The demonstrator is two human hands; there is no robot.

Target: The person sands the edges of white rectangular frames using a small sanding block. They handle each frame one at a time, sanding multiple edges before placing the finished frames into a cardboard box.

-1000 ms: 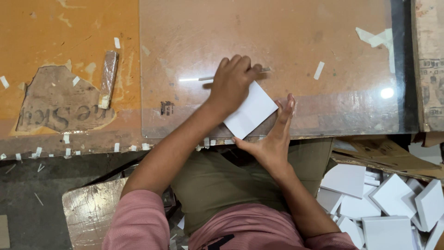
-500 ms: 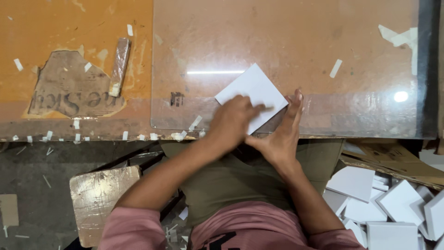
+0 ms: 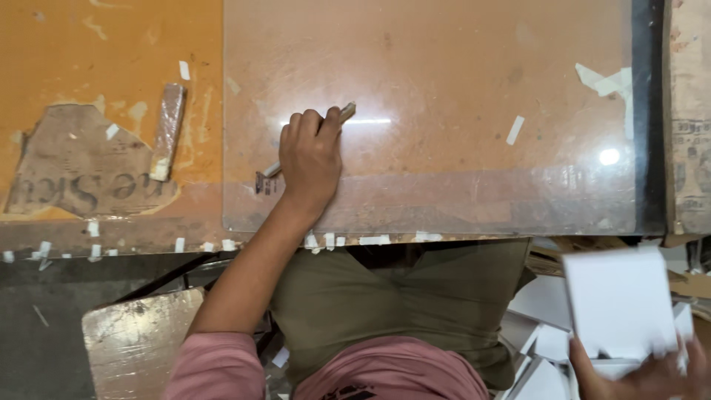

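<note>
Two hands were at work, far apart. The left hand [image 3: 309, 159] lay knuckles-up on the glass sheet [image 3: 444, 67], its fingers [image 3: 307, 124] curled shut around a thin stick-like tool [image 3: 345, 112]. The tool's long axis ran on a slant, from a pale tip poking out up and to the right of the fingers down to a short end showing at the lower left, beside the wrist. It sat wholly under that hand, so the left was far the nearer; the right was well off, below the table edge. The right hand [image 3: 652, 374], at the bottom right corner, held a white box [image 3: 621, 300] from beneath, fingers narrow against its lower edge; how firmly, I could not tell, as the view blurred there. Under it lay a heap of similar white boxes [image 3: 544, 344]. Outward on the table, scraps of white tape [image 3: 515, 130] dotted the glass and the front edge. Left of the glass, on the orange top [image 3: 111, 44], lay a torn brown paper patch with dark print [image 3: 74, 174] and, just beside it, a narrow upright brownish strip [image 3: 167, 130]. A worn cardboard piece [image 3: 689, 111] stood at the far right.
</note>
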